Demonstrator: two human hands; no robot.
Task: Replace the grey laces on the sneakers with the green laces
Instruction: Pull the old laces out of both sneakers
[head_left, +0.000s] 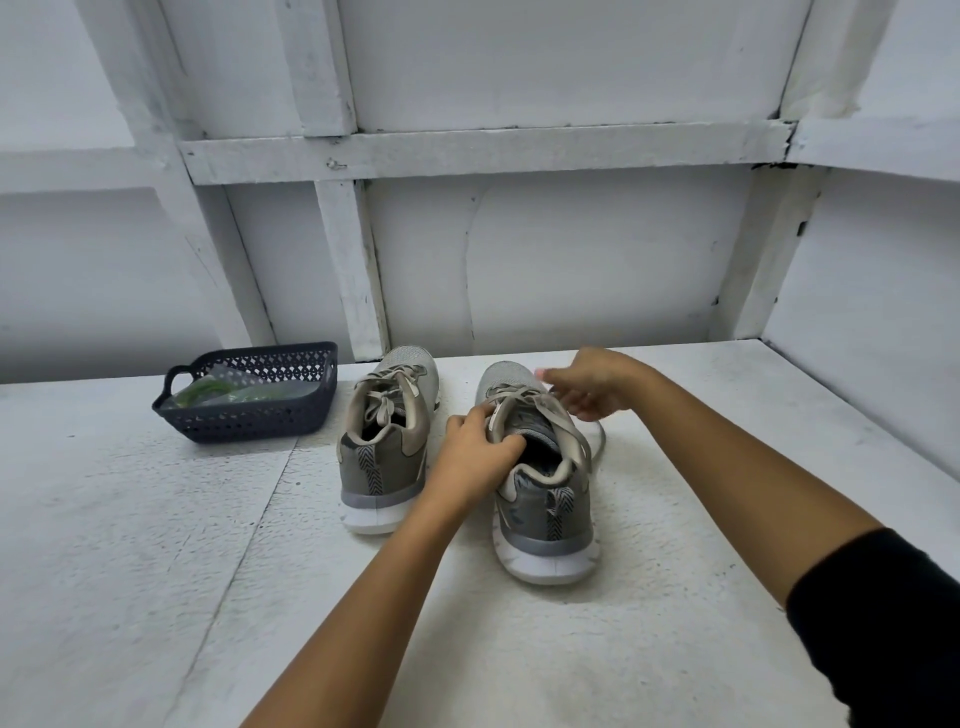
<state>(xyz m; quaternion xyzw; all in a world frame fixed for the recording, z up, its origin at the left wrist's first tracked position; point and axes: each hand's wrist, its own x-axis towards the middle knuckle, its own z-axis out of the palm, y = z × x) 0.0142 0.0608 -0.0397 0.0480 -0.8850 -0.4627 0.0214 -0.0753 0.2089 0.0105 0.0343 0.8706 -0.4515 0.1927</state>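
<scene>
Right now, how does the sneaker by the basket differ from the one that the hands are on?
The far sneaker, by the basket, has a tied bow; the near sneaker has its lace undone, one end trailing onto the table. No hand touches the far one; the left hand grips the near one's collar and the right hand pinches its lace. Both are grey with white soles, heels toward the camera.

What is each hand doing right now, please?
Left hand: grips the right-side sneaker at its collar.
Right hand: pinches that sneaker's grey lace.
</scene>
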